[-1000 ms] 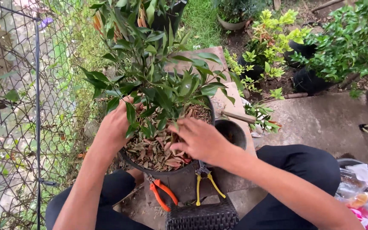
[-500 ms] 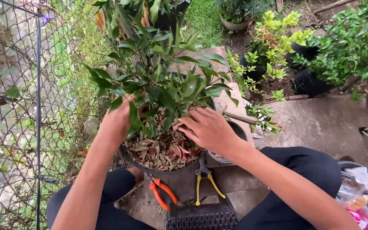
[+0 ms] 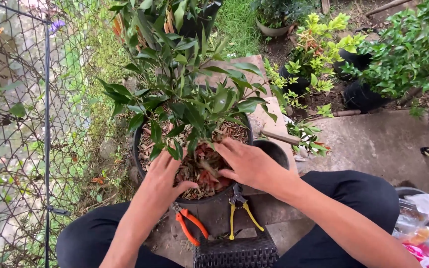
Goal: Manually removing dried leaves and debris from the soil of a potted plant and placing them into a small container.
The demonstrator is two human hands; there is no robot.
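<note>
A seated person is working both hands into the dry leaf mulch [image 3: 194, 171] filling a black pot [image 3: 142, 131] that is standing on a concrete block in front of their knees. Risk, as judged: loose leaves could be spilling over the near rim, or a low branch of the leafy shrub [image 3: 189, 94] snapping under a wrist. The left hand [image 3: 162, 181] is lying with fingers spread on the mulch; the right hand [image 3: 247, 164], loosely cupped, is pressing leaves, gripping nothing. Orange pliers [image 3: 190, 226] and yellow snips [image 3: 239, 211] are lying just below.
</note>
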